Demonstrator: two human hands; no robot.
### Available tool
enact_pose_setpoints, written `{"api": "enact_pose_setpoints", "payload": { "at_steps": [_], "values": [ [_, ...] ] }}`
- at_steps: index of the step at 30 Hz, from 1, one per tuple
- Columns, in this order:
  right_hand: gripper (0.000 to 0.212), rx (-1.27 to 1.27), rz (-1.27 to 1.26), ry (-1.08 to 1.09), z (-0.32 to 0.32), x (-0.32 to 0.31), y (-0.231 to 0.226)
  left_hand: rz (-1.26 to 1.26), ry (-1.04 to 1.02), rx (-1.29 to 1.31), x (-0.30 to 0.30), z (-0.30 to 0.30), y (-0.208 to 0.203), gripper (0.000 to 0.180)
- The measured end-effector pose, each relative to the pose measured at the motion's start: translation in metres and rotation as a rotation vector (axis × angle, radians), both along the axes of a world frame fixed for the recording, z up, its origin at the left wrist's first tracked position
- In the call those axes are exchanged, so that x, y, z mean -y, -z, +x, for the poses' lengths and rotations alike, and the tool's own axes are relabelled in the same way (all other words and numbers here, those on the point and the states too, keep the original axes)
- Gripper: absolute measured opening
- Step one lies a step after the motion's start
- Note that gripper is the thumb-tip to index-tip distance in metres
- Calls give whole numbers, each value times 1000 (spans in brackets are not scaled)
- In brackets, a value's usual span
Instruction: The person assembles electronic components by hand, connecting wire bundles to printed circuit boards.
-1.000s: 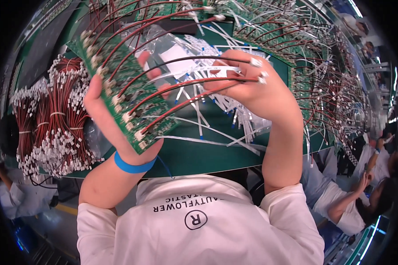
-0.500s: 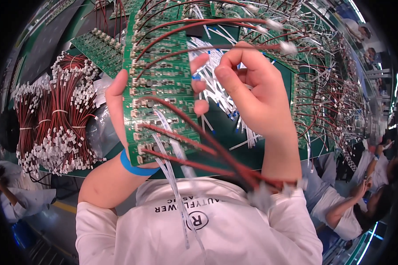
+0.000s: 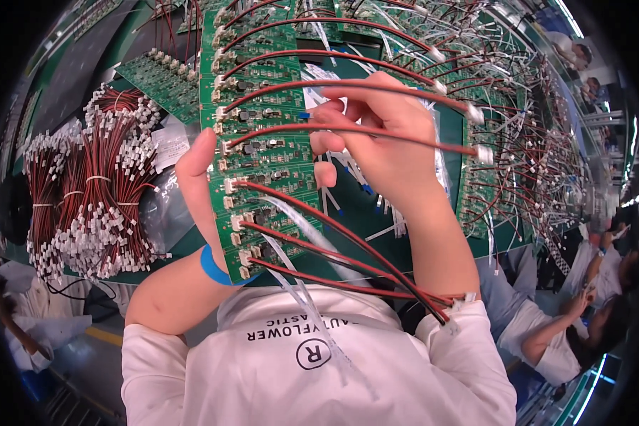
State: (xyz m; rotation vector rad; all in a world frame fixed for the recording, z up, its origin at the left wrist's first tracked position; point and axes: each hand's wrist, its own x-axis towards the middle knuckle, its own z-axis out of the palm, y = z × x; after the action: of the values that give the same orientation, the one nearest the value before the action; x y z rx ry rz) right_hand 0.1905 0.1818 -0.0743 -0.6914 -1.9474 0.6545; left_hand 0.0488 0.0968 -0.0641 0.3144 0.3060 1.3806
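My left hand (image 3: 199,174) is wrapped round a long green circuit board panel (image 3: 280,170), thumb at its left edge and fingertips showing past the right edge. Red-and-black wire leads (image 3: 334,206) with white plugs hang from connectors along the panel's left side. Several white flat ribbon cables (image 3: 285,259) dangle from its lower part. At the panel's right edge my right hand (image 3: 387,138) is closed in a pinch on a flat ribbon cable, whose blue tip (image 3: 304,115) points toward the board. Two wire leads cross in front of this hand and partly hide its fingers.
Bundles of red-and-black wires (image 3: 96,184) with white plugs lie at the left. Behind them rests another green board (image 3: 160,82). Wired boards (image 3: 479,184) crowd the right side. Loose ribbon cables (image 3: 397,220) lie on the green table (image 3: 366,245). Other people sit at both sides.
My right hand has moved left to the panel's edge, with the blue cable tip now showing at its fingertips. The panel has shifted slightly down and right, and its hanging leads have swung.
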Motion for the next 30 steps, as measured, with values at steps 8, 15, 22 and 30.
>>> {"api": "enact_pose_setpoints", "payload": {
  "at_steps": [8,15,22,30],
  "values": [
    [25,255,303,-36,9,1,-13,37,115,-22,-2,-10,4,77],
    [19,217,99,-82,5,14,-21,-34,53,-64,1,-5,4,66],
    [16,105,265,-149,4,23,-21,-23,-14,178,1,3,10,56],
    [19,192,115,-183,-7,35,-22,-47,12,44,0,7,5,47]
  ]
}}
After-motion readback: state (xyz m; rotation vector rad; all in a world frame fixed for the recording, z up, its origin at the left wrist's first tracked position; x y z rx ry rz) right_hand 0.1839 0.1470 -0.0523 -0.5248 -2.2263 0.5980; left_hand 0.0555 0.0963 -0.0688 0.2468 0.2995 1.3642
